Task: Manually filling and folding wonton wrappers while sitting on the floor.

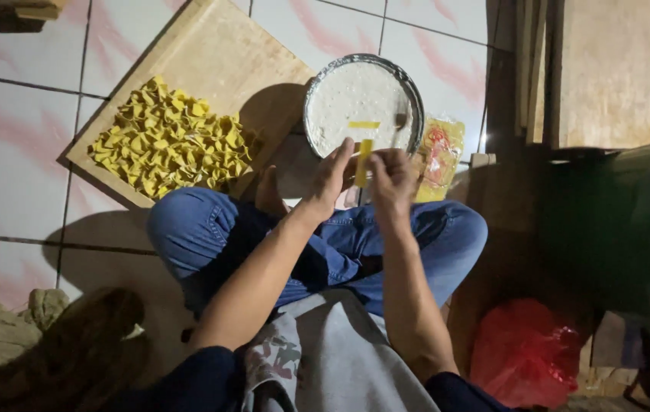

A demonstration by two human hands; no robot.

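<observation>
I sit cross-legged on a tiled floor. My left hand (330,177) and my right hand (391,181) meet in front of me, both pinching a small yellow dough wrapper (362,161) held upright between the fingertips. Just beyond the hands stands a round metal bowl (413,93) of white filling with a yellow wrapper (364,124) lying on it and a spoon handle (400,122) sticking in it. To the left, a wooden board (218,53) carries a heap of several folded yellow dumplings (168,137).
A plastic packet of yellow wrappers (439,156) lies right of the bowl. Wooden planks (607,72) lean at the upper right, a dark green cloth (615,229) hangs on the right, a red plastic bag (527,355) lies lower right, and crumpled cloth (4,320) lies lower left.
</observation>
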